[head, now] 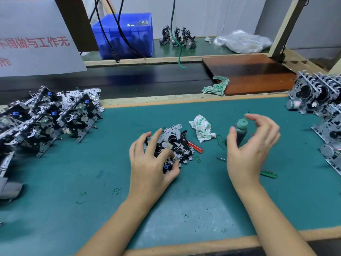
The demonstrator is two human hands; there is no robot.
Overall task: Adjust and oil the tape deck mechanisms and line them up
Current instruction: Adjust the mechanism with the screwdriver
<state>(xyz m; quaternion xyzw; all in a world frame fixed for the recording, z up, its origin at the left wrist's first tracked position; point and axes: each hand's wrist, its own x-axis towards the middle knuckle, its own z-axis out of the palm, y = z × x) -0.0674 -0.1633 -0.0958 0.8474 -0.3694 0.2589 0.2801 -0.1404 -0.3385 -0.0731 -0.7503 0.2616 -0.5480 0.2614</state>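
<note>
the left hand (pixel 151 161) grips a tape deck mechanism (pixel 172 143) lying flat on the green mat (pixel 73 172) near the middle of the bench, fingers curled over its left edge and thumb pressing its near corner. the right hand (pixel 252 145) hovers just beside the green oil bottle (pixel 240 131), fingers loosely curved and holding nothing. a crumpled cloth (pixel 202 130) sits between mechanism and bottle, a red-handled tool (pixel 196 147) pokes out from under the mechanism, and rows of mechanisms (pixel 46 117) stand propped at the left, more (pixel 321 100) at the right.
</note>
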